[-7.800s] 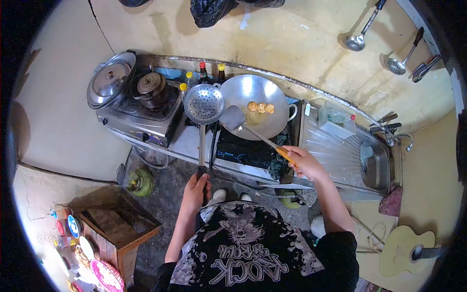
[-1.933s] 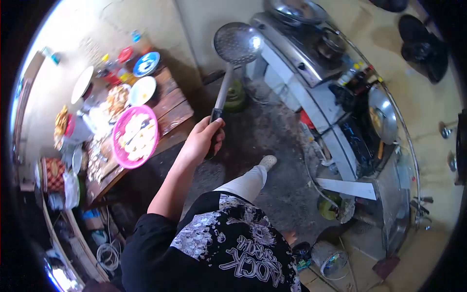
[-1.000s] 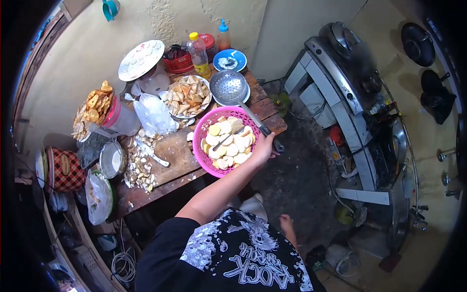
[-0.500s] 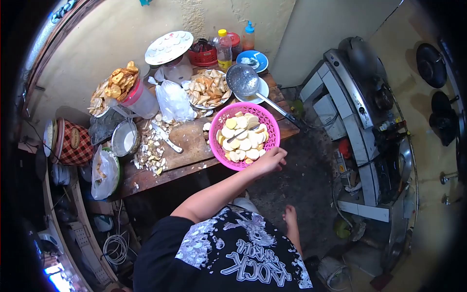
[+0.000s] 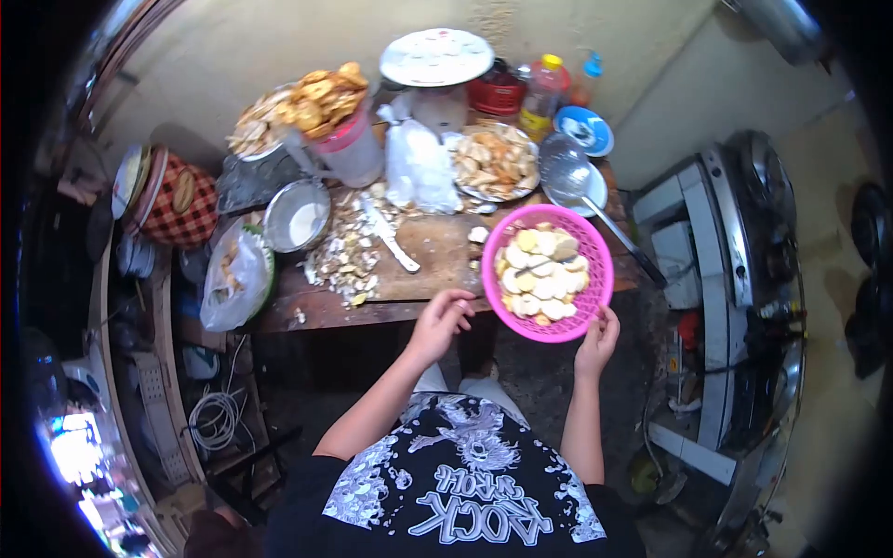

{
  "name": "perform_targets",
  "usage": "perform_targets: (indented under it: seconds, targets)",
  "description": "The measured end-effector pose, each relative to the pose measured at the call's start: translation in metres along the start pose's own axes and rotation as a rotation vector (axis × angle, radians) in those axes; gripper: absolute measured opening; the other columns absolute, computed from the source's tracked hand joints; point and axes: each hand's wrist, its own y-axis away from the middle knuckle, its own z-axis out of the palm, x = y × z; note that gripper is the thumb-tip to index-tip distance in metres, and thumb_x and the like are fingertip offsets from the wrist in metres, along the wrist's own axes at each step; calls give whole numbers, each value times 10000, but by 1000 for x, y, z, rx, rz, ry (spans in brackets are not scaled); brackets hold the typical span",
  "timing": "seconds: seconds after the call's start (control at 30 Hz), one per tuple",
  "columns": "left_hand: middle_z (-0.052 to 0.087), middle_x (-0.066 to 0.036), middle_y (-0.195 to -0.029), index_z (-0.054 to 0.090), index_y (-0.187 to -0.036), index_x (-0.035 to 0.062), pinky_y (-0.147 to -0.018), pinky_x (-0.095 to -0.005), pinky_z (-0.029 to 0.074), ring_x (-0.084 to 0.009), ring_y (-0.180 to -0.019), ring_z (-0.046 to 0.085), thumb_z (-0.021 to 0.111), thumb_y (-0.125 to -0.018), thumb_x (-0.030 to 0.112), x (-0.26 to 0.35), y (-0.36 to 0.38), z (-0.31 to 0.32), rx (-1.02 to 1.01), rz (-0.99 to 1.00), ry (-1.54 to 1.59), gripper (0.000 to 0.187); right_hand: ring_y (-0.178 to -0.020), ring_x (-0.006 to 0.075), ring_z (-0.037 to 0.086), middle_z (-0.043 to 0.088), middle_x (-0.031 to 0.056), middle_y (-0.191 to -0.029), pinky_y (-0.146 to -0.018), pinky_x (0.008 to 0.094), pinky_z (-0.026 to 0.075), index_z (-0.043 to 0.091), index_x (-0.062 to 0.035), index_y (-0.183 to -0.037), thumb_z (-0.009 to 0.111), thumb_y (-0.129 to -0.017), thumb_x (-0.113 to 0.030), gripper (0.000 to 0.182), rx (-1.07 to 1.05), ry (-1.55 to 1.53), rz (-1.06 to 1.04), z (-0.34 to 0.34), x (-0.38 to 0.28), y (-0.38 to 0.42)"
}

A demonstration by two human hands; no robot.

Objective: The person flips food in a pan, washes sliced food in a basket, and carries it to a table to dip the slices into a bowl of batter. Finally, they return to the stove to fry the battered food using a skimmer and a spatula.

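Note:
A pink plastic basket (image 5: pixel 603 265) holds pale round slices (image 5: pixel 539 284), with a knife (image 5: pixel 530 267) lying on top of them. My right hand (image 5: pixel 598 346) grips the basket's lower right rim. To the left of the basket, my left hand (image 5: pixel 441 325) is held in the air at the table's front edge, empty, with its fingers loosely bent and apart. Behind that hand lies a wooden cutting board (image 5: pixel 433 256), bearing a white-handled knife (image 5: pixel 398 251) and a spread of peelings (image 5: pixel 349 265).
Across the back stand a jug (image 5: pixel 353 149) topped with fried chips, a white plastic bag (image 5: pixel 419 167) and a plate of folded pastries (image 5: pixel 493 163). A long-handled skimmer (image 5: pixel 565 163) leans at the right. A gas stove (image 5: pixel 730 223) stands farther right.
My left hand has drawn back from the basket's right side to its left. My right hand has risen from beside my body to the basket's rim. The view has turned.

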Motion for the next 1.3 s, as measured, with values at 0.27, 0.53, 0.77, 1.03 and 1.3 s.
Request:
perform_targets:
  seconds: [0.27, 0.53, 0.77, 1.03, 1.3]
  targets:
    - [453, -39, -897, 367, -1083, 96, -423, -204, 358, -91, -562, 447, 410, -880, 222, -24, -43, -208, 963, 66, 424, 243, -864, 141, 480, 487, 74, -978, -739, 260, 402, 497, -2, -1059, 437, -837, -17, 231, 53, 10, 29, 110, -31, 33]
    - [485, -154, -809, 273, -1001, 42, -380, -265, 399, -192, -525, 518, 364, -881, 236, -10, -84, -280, 1107, 69, 544, 245, -772, 104, 484, 510, 46, -874, -660, 233, 409, 509, 8, -1028, 440, -851, -22, 192, 0, 83, -4, 174, -91, 52]
    - [509, -170, -901, 316, -1008, 4, -480, -297, 494, -220, -562, 560, 337, -893, 148, 2, -71, -262, 1001, 246, 392, 186, -654, 49, 452, 498, 10, -795, -582, 163, 371, 490, -6, -1012, 412, -886, -43, 153, -61, -39, 57, 173, -88, 54]
    - [517, -130, -951, 342, -1162, 31, -446, -258, 483, -167, -577, 550, 320, -882, 124, 3, -29, -209, 725, 282, 305, 296, -621, 58, 463, 497, 20, -756, -572, 181, 390, 496, -5, -1009, 407, -891, -52, 155, 126, 9, 26, 120, -67, 34]
    - [543, -71, -812, 387, -1142, 60, -446, -257, 454, -137, -488, 494, 369, -872, 155, -10, -71, -146, 297, 104, 410, 287, -682, 81, 510, 556, 29, -800, -612, 211, 420, 554, -11, -952, 495, -850, -85, 139, 241, 144, 158, 61, -25, 28]
